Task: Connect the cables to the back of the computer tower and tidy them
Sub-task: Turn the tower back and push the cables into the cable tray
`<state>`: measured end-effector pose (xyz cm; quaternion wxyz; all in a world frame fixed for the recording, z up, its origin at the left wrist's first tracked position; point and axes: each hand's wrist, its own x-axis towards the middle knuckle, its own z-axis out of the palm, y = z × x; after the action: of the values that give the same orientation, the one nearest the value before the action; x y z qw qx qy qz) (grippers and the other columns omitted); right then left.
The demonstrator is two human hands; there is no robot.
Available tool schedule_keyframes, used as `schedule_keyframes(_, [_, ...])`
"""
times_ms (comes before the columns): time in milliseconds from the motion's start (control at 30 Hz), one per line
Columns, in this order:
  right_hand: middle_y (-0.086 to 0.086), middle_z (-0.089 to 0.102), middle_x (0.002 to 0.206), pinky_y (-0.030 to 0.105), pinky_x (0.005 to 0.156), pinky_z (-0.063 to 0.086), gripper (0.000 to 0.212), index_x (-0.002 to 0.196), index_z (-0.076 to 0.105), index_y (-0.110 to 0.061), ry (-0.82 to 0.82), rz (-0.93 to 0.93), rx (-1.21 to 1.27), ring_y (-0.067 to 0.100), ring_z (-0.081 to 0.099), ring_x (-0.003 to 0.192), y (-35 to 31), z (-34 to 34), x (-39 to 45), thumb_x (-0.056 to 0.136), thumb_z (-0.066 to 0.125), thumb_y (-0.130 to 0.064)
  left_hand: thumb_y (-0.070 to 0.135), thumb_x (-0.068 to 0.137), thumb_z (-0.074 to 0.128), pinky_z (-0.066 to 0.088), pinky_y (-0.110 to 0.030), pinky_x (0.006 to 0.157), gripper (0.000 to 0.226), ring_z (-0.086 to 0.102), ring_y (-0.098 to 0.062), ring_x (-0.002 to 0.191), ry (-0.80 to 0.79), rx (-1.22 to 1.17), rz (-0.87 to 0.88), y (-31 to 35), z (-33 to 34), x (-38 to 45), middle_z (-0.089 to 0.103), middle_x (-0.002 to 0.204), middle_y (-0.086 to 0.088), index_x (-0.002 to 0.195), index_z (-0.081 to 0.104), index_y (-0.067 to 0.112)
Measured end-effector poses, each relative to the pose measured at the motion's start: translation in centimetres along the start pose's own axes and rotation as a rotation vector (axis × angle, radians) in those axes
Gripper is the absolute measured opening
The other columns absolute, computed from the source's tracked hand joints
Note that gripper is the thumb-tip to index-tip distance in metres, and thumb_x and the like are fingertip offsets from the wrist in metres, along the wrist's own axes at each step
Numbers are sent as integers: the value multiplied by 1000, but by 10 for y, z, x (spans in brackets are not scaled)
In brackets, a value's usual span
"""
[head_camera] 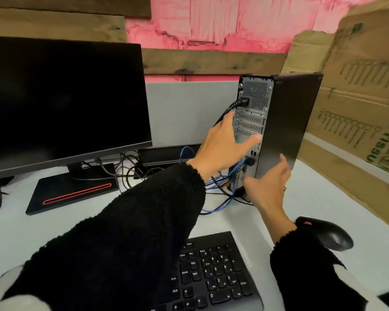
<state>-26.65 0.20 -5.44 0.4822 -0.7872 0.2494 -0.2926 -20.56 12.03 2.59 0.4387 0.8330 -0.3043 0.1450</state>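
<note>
Behind the upright computer tower (285, 122) on the table (323, 198), plugged cables (220, 194) trail down and left of its rear panel, nearest the left hand (222, 147), its grip released, while the right hand (267, 187), also released, hovers beside the lower ports.

I see the black computer tower (288, 122) standing up at 2 o'clock, its back facing me. A thick black cable (233, 106) is plugged in up high. Blue cables (222, 194) hang low.
</note>
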Motion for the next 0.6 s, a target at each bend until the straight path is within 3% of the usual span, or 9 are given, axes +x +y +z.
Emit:
schedule_keyframes(67, [5, 11, 171, 44, 117, 33, 108, 165, 2, -19, -82, 25, -1, 35, 31, 150, 10, 3, 9, 87, 77, -11, 77, 77, 60, 53, -45, 103, 92, 60, -16, 125, 55, 47, 1, 0, 10, 11, 61, 140, 8, 152, 33, 32])
schedule_keyframes(200, [10, 23, 170, 48, 114, 41, 104, 165, -7, -25, -154, 7, -21, 39, 44, 143, 21, 12, 21, 96, 70, -15, 72, 81, 66, 51, -46, 103, 98, 56, -24, 125, 90, 187, 2, -6, 25, 18, 59, 138, -4, 160, 29, 25])
schedule_keyframes(267, [8, 19, 171, 45, 115, 37, 102, 165, -7, -21, -146, -8, -10, 35, 37, 148, 21, 16, 24, 97, 69, -12, 65, 88, 64, 52, -45, 99, 94, 55, -24, 121, 83, 223, 2, -9, 30, 23, 55, 135, -5, 162, 22, 27])
schedule_keyframes(467, [9, 21, 169, 41, 118, 31, 100, 166, 1, -18, -70, 15, 21, 31, 29, 152, 22, 25, 52, 95, 71, -6, 40, 105, 50, 52, -40, 102, 67, 64, -21, 110, -148, 131, -12, -26, 20, 49, 44, 148, -1, 161, 13, 46])
schedule_keyframes(500, [10, 22, 168, 41, 118, 32, 100, 166, 2, -18, -65, 19, 23, 31, 30, 152, 23, 25, 58, 95, 71, -6, 36, 107, 47, 54, -43, 99, 65, 68, -23, 103, -188, 141, -12, -27, 18, 57, 46, 145, -1, 160, 12, 48])
schedule_keyframes(600, [12, 23, 166, 42, 115, 36, 99, 165, 5, -20, -60, 38, 17, 34, 36, 147, 24, 26, 76, 94, 72, -7, 23, 108, 42, 59, -42, 89, 65, 73, -30, 90, -266, 185, -50, -25, 17, 77, 47, 106, 7, 160, 11, 48])
